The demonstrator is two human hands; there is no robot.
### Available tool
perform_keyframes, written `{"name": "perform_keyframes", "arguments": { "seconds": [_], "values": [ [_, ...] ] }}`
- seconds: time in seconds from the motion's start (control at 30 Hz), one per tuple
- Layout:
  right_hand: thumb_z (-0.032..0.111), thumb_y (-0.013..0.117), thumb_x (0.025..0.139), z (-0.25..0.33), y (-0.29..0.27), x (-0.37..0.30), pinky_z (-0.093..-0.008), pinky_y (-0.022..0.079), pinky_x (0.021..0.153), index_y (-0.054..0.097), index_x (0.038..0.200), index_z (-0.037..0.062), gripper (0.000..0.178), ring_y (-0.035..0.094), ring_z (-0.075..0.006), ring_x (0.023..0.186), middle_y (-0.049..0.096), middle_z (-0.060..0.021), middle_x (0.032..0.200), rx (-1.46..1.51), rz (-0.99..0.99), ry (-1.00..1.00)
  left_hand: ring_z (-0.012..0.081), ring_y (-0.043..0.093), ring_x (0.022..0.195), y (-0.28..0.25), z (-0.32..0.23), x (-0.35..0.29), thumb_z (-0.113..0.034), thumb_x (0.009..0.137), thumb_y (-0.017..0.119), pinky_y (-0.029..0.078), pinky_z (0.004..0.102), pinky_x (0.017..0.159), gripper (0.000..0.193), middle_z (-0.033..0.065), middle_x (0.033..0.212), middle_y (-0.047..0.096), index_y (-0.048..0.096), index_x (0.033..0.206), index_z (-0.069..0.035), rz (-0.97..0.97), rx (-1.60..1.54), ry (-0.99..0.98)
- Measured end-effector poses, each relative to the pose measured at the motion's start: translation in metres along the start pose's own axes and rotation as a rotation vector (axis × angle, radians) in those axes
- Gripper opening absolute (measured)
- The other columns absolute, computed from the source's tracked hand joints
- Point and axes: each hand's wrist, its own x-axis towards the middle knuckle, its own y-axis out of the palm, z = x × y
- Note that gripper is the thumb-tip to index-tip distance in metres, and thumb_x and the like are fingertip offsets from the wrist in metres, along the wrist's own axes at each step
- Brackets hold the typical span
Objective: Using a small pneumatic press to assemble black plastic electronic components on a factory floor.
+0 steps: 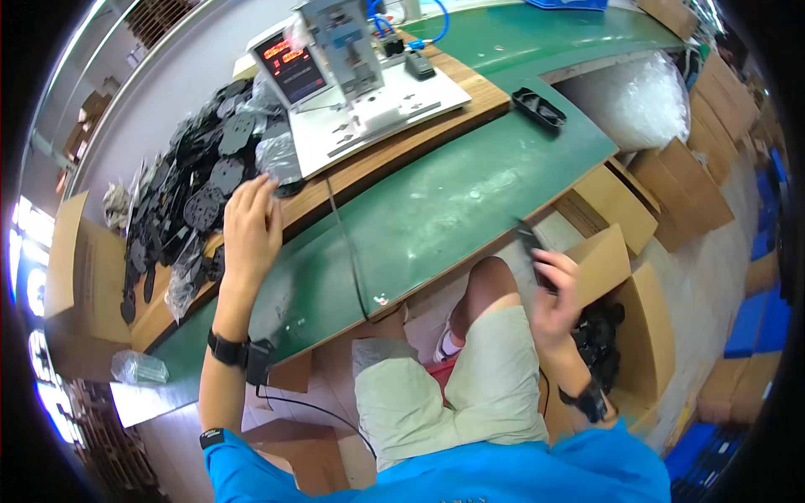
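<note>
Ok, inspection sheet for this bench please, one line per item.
Surface: green tabletop, with a wooden board on it carrying a press machine and red-lit display.
Job's things: dark part in the right grip, blurred; black shell lying on the green.
Clutter: heap of dark flat parts mixed with clear plastic bags, at left.
Grips: left grip beside the heap, palm hidden, hold unclear; right grip closed on the dark part, off the table's front edge.
Cables: black cable across the green to the front edge; blue tubing behind the press.
Surroundings: open carton of black parts at right; more cartons beyond.
</note>
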Motion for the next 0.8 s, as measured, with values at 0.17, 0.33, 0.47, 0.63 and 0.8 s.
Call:
{"name": "perform_keyframes", "arguments": {
  "seconds": [0.17, 0.33, 0.47, 0.63, 0.8],
  "values": [
    [0.01, 0.056, 0.109, -0.129, -0.093, -0.187, -0.0415, 0.047, 0.113, 0.056, 0.14, -0.0022, 0.034, 0.062, -0.0325, 0.128, 0.066, -0.0202, 0.133, -0.178, -0.373, 0.836, 0.0398, 0.046, 0.148, -0.004, 0.011, -0.064, -0.015, 0.102, 0.067, 0.037, 0.0502, 0.123, 0.056, 0.0229, 0.156, 0.052, 0.052, 0.155, -0.004, -0.041, 0.355, -0.14],
    [0.014, 0.056, 0.107, -0.196, -0.154, -0.328, -0.0455, 0.044, 0.115, 0.058, 0.14, -0.0031, 0.038, 0.058, -0.0419, 0.133, 0.063, -0.0269, 0.139, -0.577, -0.004, 1.094, 0.0403, 0.061, 0.127, -0.008, 0.034, -0.09, -0.007, 0.093, 0.076, 0.046, 0.0483, 0.113, 0.054, 0.0199, 0.135, 0.066, 0.057, 0.144, -0.005, -0.048, 0.042, -0.194],
    [0.013, 0.065, 0.098, -0.202, -0.141, -0.31, -0.0496, 0.038, 0.122, 0.054, 0.148, -0.0033, 0.054, 0.049, -0.0428, 0.144, 0.055, -0.0276, 0.15, -0.695, 0.233, 1.244, 0.0373, 0.066, 0.119, -0.01, 0.033, -0.091, 0.0, 0.086, 0.08, 0.051, 0.0452, 0.105, 0.052, 0.0169, 0.123, 0.071, 0.064, 0.135, -0.006, -0.109, -0.079, -0.203],
    [-0.002, 0.052, 0.106, -0.066, -0.05, -0.089, -0.0401, 0.044, 0.116, 0.057, 0.138, -0.0025, 0.032, 0.058, -0.0276, 0.134, 0.06, -0.0144, 0.143, 0.052, -0.127, 0.702, 0.0358, 0.063, 0.127, -0.023, 0.034, -0.091, 0.005, 0.085, 0.078, 0.049, 0.0443, 0.111, 0.066, 0.0157, 0.135, 0.068, 0.058, 0.147, -0.007, -0.059, -0.19, -0.188],
    [-0.004, 0.055, 0.102, 0.11, -0.009, 0.102, -0.0353, 0.052, 0.104, 0.065, 0.122, 0.0015, 0.023, 0.063, -0.021, 0.122, 0.065, -0.0128, 0.136, 0.3, -0.027, 0.252, 0.0369, 0.055, 0.138, -0.028, 0.027, -0.091, 0.0, 0.081, 0.083, 0.044, 0.0464, 0.119, 0.082, 0.0137, 0.155, 0.056, 0.051, 0.156, -0.008, -0.119, -0.167, -0.223]
  ]
}}
